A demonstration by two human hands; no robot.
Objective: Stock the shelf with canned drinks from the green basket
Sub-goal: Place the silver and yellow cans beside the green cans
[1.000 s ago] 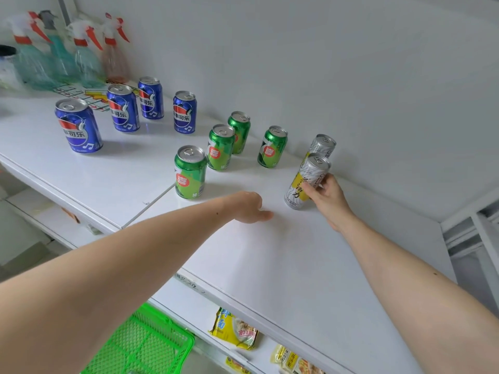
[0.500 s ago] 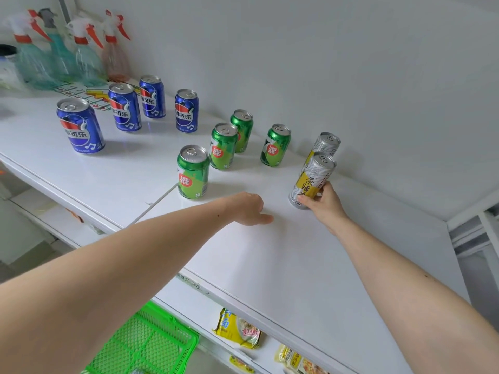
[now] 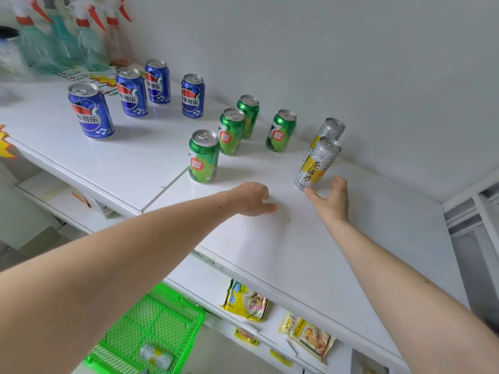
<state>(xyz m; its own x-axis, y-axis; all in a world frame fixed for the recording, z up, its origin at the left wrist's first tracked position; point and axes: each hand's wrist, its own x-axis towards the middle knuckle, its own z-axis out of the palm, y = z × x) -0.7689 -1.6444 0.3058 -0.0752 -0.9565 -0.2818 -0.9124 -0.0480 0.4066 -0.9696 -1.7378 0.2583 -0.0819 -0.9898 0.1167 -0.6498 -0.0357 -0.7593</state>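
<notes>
On the white shelf (image 3: pixel 283 238) stand several blue cans (image 3: pixel 90 110), several green cans (image 3: pixel 204 156) and two slim silver-and-yellow cans. The nearer silver can (image 3: pixel 317 164) stands upright in front of the other one (image 3: pixel 330 129). My right hand (image 3: pixel 330 199) is just below it with fingers spread, thumb close to the can's base, holding nothing. My left hand (image 3: pixel 249 198) rests on the shelf to the left, fingers loosely curled, empty. The green basket (image 3: pixel 159 319) sits low at the bottom with one silver can (image 3: pixel 156 356) lying in it.
Spray bottles (image 3: pixel 81 33) stand at the shelf's far left against the wall. Yellow snack packets (image 3: pixel 245 300) lie on the lower shelf. A white frame (image 3: pixel 472 211) borders the shelf on the right.
My right hand has let go of the nearer silver can and drawn back a little with fingers spread; the can stands upright. The left hand has stayed put.
</notes>
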